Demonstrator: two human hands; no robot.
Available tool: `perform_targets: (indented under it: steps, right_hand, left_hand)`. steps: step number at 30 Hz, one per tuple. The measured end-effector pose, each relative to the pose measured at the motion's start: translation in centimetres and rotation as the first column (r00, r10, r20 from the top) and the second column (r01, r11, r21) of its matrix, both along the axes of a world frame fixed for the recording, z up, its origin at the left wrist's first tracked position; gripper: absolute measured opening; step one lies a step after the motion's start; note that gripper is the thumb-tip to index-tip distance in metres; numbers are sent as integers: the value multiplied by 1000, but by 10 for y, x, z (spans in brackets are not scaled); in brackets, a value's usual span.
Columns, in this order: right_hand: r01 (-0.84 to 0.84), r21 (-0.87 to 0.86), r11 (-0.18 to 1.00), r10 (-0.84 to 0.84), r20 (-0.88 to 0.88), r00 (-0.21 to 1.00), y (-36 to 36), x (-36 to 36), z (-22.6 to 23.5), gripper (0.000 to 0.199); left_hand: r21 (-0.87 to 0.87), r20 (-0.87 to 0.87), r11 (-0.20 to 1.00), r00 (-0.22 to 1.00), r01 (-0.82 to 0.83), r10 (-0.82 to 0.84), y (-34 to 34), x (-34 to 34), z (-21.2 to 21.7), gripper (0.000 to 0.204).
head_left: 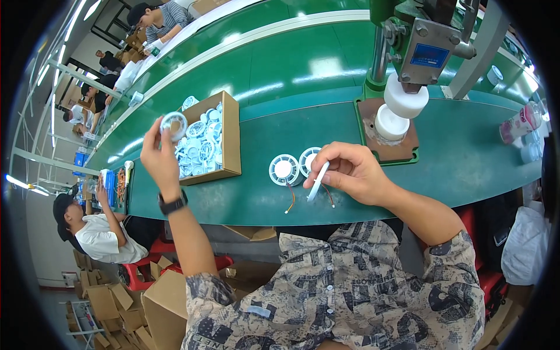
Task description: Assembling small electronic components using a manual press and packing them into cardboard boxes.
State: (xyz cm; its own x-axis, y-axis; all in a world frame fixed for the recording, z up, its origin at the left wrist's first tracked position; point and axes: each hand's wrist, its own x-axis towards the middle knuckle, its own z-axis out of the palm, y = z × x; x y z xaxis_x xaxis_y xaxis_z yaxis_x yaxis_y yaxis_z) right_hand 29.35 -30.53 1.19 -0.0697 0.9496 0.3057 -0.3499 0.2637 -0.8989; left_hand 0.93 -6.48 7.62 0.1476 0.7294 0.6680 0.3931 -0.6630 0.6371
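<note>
My left hand (pixel 158 153) is raised at the left side of an open cardboard box (pixel 231 137), pinching a round white plastic ring (pixel 184 122). Inside the box lie many loose pale-blue and white plastic parts (pixel 201 150). Over the bench's near side, my right hand (pixel 357 176) grips a thin white disc-like part (pixel 318 182), seen nearly edge-on. Just left of that hand, a round white fan unit (pixel 283 170) rests on the bench, its thin wires ending in a small connector. Beside it is a second fan unit (pixel 307 158), partly hidden by my right fingers.
A green press (pixel 373 87) stands at the right, with a white upper cylinder (pixel 406 100) above a white lower block (pixel 391 125). A pink-labelled bottle (pixel 521 123) is at the far right. Another person (pixel 105 233) sits at the left; others work along the far line.
</note>
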Motion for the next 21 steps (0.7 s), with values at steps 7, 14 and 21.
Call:
perform_targets:
  steps: [7,14,21]
  right_hand:
    - [-15,-13,1000,14,-24,1000,-1,-4,-2,14]
    - [-3,26,1000,3,-5,1000,0,-7,-2,13]
    - [-79,34,996,79,15,997,-2,-7,-1,16]
  left_hand:
    - [-309,302,864,903,397,-306,-156,13,-17,40]
    - [-43,405,792,735,609,-543,-169,21,-40,36]
    - [-294,507,740,755,605,-415,-186,26,-40,37]
